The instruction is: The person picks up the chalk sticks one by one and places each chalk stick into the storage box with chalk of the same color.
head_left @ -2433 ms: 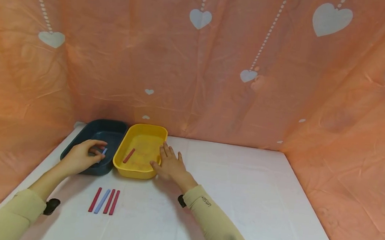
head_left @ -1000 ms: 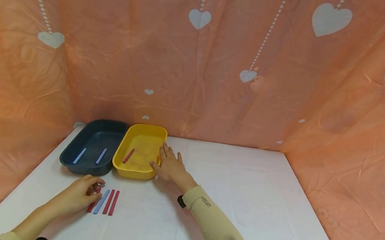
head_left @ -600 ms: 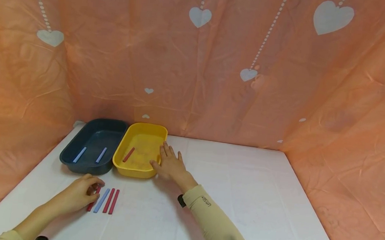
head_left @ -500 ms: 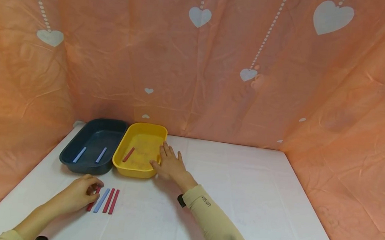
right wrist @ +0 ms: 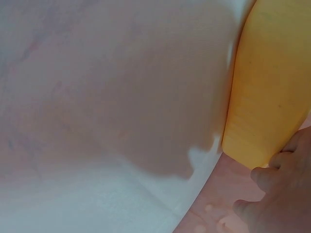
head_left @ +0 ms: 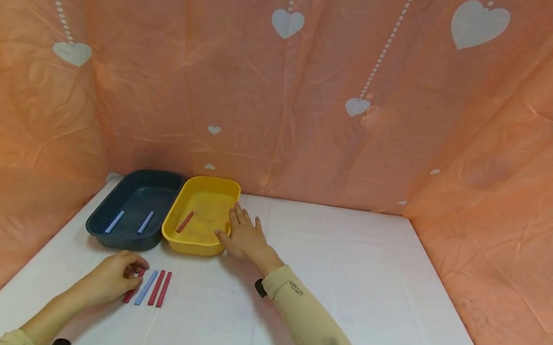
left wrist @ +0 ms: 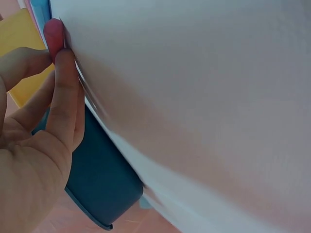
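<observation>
My left hand (head_left: 133, 271) lies on the white table (head_left: 326, 285), its fingertips pinching the top end of the leftmost red stick (head_left: 127, 295) in a row of several sticks. The left wrist view shows fingers (left wrist: 65, 77) curled against that red stick (left wrist: 52, 31). Beside it lie a blue stick (head_left: 145, 288) and two more red sticks (head_left: 160, 289). My right hand (head_left: 232, 225) rests flat with straight fingers against the right side of the yellow tray (head_left: 192, 248), which holds one red stick (head_left: 185, 222). The dark blue tray (head_left: 124, 243) holds two blue sticks (head_left: 129, 221).
Orange cloth with white hearts (head_left: 281, 113) walls the table on three sides. The two trays stand side by side at the back left. In the right wrist view the yellow tray's wall (right wrist: 267, 87) stands next to my fingers (right wrist: 277, 194).
My left hand left a second blue stick in the dark blue tray and came back to the row of sticks, onto the leftmost red one. The right hand has stayed put.
</observation>
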A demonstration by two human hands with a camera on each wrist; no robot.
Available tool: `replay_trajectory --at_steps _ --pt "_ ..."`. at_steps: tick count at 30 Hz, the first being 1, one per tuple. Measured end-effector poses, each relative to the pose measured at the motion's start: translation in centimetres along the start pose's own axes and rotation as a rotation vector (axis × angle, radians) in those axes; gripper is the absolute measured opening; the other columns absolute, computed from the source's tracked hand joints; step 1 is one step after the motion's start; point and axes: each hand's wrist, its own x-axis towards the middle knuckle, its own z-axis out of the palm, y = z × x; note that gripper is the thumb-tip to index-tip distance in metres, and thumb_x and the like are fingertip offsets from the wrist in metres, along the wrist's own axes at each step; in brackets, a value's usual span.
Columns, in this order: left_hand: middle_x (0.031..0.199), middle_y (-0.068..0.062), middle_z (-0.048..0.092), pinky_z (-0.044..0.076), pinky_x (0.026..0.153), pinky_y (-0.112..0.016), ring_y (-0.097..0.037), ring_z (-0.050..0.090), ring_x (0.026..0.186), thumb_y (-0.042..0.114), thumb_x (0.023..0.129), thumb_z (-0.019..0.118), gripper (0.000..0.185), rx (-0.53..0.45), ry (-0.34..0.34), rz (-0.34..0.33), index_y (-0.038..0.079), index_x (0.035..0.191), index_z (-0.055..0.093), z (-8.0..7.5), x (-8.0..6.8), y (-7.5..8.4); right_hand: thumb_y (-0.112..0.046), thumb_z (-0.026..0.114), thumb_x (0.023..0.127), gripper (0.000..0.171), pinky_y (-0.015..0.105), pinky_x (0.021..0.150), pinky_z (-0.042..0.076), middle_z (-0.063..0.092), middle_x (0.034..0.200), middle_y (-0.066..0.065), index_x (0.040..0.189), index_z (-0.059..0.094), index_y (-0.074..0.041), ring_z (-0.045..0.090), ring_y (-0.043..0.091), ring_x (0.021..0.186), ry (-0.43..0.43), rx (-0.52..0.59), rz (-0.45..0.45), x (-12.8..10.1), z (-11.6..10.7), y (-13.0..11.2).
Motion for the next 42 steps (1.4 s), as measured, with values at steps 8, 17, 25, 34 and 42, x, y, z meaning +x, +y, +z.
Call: replay_trajectory --at_steps 8,17,25,34,42 --pt "0.097 -0.006 0.058 0.051 0.067 -0.024 -0.019 0.056 0.083 0.003 0.085 0.078 0.028 -0.057 0.025 -0.045 -0.001 0.112 0.07 -0.1 -0.1 0.4 -0.058 0.037 0.108 0.078 0.054 0.127 0.011 0.005 0.175 0.004 0.167 0.016 -0.011 0.014 0.024 0.16 0.0 0.0 -0.005 0.1 0.1 0.0" --pt "0.11 -0.012 0.06 0.055 0.068 -0.02 -0.02 0.061 0.085 0.007 0.092 0.077 0.032 -0.141 0.145 -0.065 -0.002 0.121 0.068 -0.2 0.0 1.2 -0.059 0.035 0.108 0.079 0.054 0.127 0.011 0.005 0.175 0.004 0.167 0.016 -0.011 0.014 0.024 0.16 -0.004 -0.009 -0.002 0.1 0.0 0.0" --pt "0.109 -0.01 0.06 0.053 0.07 -0.013 -0.009 0.059 0.086 -0.002 0.086 0.079 0.035 -0.13 0.365 0.051 -0.001 0.12 0.07 0.1 0.0 1.8 -0.059 0.036 0.108 0.08 0.055 0.127 0.012 0.005 0.175 0.005 0.167 0.017 -0.01 0.014 0.025 0.16 -0.002 0.001 -0.007 0.0 0.0 0.0" --pt "0.108 -0.013 0.06 0.049 0.07 -0.005 0.004 0.056 0.083 -0.012 0.081 0.08 0.039 -0.165 0.525 0.16 -0.002 0.118 0.071 0.0 0.8 1.8 -0.059 0.036 0.108 0.08 0.055 0.127 0.013 0.006 0.175 0.006 0.167 0.017 -0.009 0.015 0.025 0.159 0.002 -0.001 -0.007 0.0 0.1 -0.1" --pt "0.107 -0.013 0.059 0.049 0.072 -0.004 0.007 0.056 0.085 -0.013 0.083 0.078 0.039 -0.222 0.586 0.183 -0.004 0.119 0.069 -0.1 2.1 3.0 -0.059 0.035 0.108 0.079 0.055 0.126 0.013 0.008 0.175 0.006 0.167 0.018 -0.009 0.015 0.026 0.159 0.014 -0.003 -0.016 0.0 0.2 0.0"
